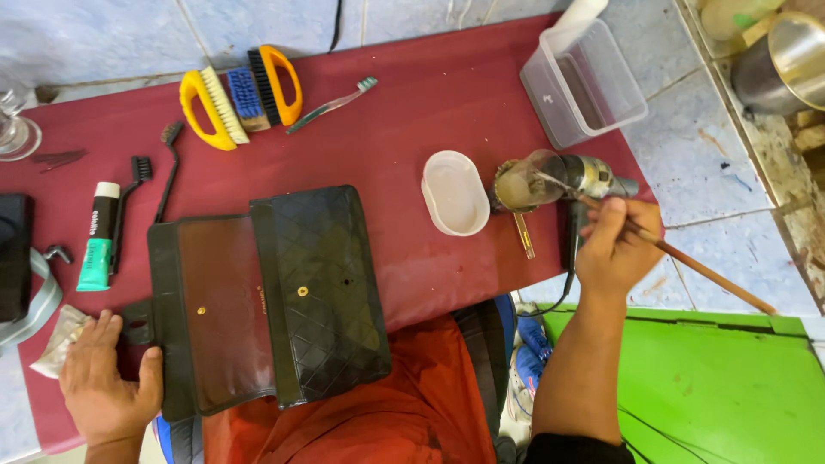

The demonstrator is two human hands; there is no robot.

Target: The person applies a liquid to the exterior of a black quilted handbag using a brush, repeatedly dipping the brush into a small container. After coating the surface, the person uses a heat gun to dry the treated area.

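An opened black quilted bag (284, 292) lies flat on the dark red cloth (412, 112), its brown inner flap facing up. My left hand (107, 378) presses flat on the bag's left edge, fingers spread. My right hand (617, 242) grips a thin wooden-handled brush (687, 262), whose tip dips into a small clear jar (522, 183) of murky liquid. A white oval lid or dish (455, 192) sits just left of the jar.
Yellow and orange scrub brushes (241, 94), a toothbrush (331, 105), small black detail brushes (146, 189) and a glue tube (99, 236) lie at the left. A clear plastic box (586, 84) stands at back right, with a hair dryer (593, 185) behind the jar. A green surface (722, 387) is lower right.
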